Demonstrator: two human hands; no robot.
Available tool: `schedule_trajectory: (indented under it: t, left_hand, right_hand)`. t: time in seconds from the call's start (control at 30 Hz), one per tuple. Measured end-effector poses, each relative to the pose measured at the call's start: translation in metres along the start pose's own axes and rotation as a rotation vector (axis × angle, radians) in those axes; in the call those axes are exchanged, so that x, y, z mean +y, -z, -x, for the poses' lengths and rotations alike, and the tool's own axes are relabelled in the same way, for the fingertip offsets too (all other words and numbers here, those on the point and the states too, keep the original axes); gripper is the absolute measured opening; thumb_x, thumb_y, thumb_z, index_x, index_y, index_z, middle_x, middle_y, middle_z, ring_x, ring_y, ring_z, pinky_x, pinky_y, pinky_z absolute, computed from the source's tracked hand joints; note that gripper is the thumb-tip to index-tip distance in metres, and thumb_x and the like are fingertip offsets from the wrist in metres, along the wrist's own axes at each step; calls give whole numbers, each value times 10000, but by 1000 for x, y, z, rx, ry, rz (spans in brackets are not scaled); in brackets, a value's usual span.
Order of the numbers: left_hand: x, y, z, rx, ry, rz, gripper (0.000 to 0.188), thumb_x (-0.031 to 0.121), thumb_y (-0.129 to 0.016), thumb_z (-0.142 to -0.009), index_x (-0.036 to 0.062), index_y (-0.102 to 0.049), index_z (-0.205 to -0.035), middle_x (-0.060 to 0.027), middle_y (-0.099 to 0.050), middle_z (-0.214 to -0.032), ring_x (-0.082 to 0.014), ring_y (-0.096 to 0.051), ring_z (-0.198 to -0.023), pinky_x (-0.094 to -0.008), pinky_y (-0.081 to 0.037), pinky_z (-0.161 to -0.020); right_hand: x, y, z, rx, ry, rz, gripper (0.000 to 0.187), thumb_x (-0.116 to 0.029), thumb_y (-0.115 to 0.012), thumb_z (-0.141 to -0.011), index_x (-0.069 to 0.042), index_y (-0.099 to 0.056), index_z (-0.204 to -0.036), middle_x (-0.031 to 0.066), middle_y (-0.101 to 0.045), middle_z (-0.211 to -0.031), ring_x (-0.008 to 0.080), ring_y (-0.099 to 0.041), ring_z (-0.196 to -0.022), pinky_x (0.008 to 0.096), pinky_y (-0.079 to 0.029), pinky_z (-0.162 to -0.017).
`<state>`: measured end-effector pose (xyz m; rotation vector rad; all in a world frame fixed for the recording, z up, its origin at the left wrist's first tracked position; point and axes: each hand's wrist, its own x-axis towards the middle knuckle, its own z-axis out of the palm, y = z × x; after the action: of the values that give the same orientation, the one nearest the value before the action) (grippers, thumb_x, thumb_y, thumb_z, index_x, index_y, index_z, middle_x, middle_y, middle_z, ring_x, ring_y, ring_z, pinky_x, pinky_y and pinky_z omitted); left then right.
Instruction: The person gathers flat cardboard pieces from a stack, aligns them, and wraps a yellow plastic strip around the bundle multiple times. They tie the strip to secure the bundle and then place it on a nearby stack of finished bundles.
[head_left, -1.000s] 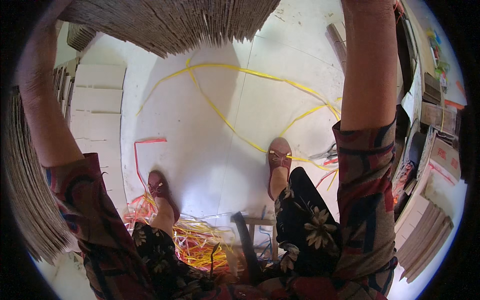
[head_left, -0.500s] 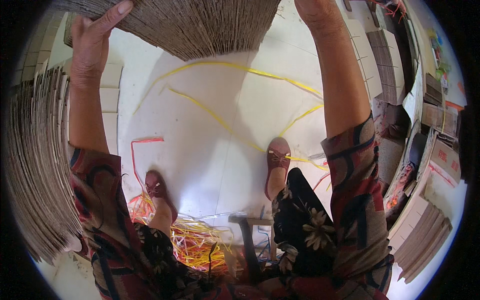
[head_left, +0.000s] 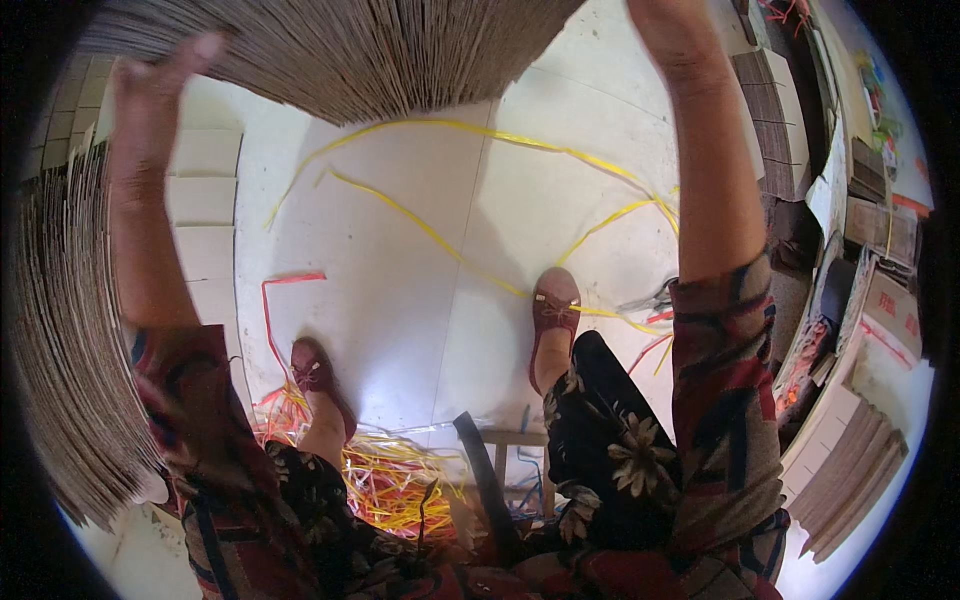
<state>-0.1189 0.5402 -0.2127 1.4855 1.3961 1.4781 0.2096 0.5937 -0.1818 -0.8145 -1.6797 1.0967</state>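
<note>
A thick stack of grey-brown cardboard sheets [head_left: 390, 60] fills the top of the view, its many edges turned toward me and fanned at the bottom. My left hand [head_left: 150, 100] is at the stack's left end, thumb against the edges; its other fingers are mostly hidden and somewhat blurred. On the other side, my right hand [head_left: 680, 35] reaches up past the stack's right end. Its fingers are cut off by the upper edge, so what it touches there is hidden.
Yellow straps [head_left: 430, 235] lie curved across the pale floor [head_left: 370, 290], with a red strap [head_left: 290, 278] at left. Tangled strapping [head_left: 400, 485] is heaped by a stool-like frame [head_left: 485, 470] between my legs. Cardboard stacks [head_left: 75, 340] stand at left, others [head_left: 850, 470] at right.
Both hands have moved farther apart, the left one leftward and the right one rightward. The stack's visible edges spread wider, and its lower side sits slightly lower. Dark-handled scissors now show beside my right sleeve.
</note>
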Motion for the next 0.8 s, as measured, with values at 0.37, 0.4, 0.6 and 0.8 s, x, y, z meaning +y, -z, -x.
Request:
schedule_trajectory:
  t: [0.37,0.4,0.6,0.8]
  left_hand:
    - [0,19,-4,63,-24,-178,478,159,-732,-763,-12,-530,-1161,-85,-574,-1156,-191,-526,-1061,-330,-352,-995]
    - [5,26,-6,53,-42,-245,455,159,-731,-764,-11,-546,-1144,-85,-585,-1136,-188,-534,-1045,-330,-366,-982]
    - [8,-5,13,-34,-123,-225,422,178,-748,-748,0,-588,-1095,-73,-609,-1083,-188,-560,-980,-328,-399,-942]
    - [-13,12,-10,-182,15,-367,509,260,-763,-701,23,-561,-1103,-82,-578,-1099,-206,-537,-993,-338,-403,-898]
  right_hand:
    - [6,-1,7,12,49,-32,696,-226,-770,-635,56,-488,-1206,138,-587,-1101,235,-562,-1012,343,-438,-894]
    - [7,0,8,14,42,-31,686,-223,-768,-638,55,-492,-1201,135,-589,-1097,233,-564,-1009,342,-439,-891]
    - [16,-2,21,64,14,-42,625,-206,-754,-657,53,-516,-1174,118,-601,-1074,221,-572,-990,332,-446,-876]
    - [-6,-3,2,-15,269,-68,539,-211,-730,-683,32,-562,-1133,78,-634,-954,185,-593,-909,317,-466,-813]
